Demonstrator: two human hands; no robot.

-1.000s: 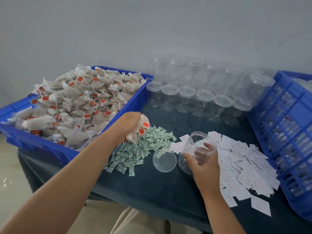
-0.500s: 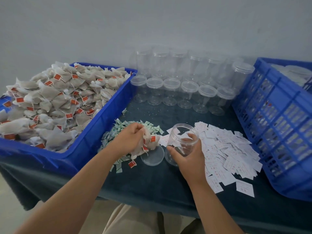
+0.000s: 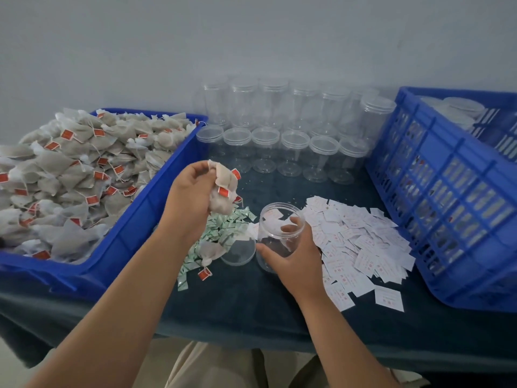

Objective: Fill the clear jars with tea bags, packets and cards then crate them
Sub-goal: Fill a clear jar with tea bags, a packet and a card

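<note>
My left hand (image 3: 190,197) grips a bunch of tea bags (image 3: 223,186) with red tags, raised above the green packets (image 3: 223,233), left of the open jar. My right hand (image 3: 293,259) holds that clear jar (image 3: 277,233) tilted on the dark cloth; the jar looks empty. Its lid (image 3: 239,252) lies flat just left of it. One loose tea bag (image 3: 211,252) lies on the packets, its red tag on the cloth. White cards (image 3: 361,239) are spread to the right of the jar.
A blue bin (image 3: 117,247) heaped with tea bags fills the left. Rows of empty clear jars (image 3: 291,152) stand at the back by the wall. A blue slatted crate (image 3: 453,197) holding lidded jars stands on the right. The table's front edge is near my body.
My left hand rose from the packets with the tea bags, leaving one bag lying there. The right hand kept hold of the jar.
</note>
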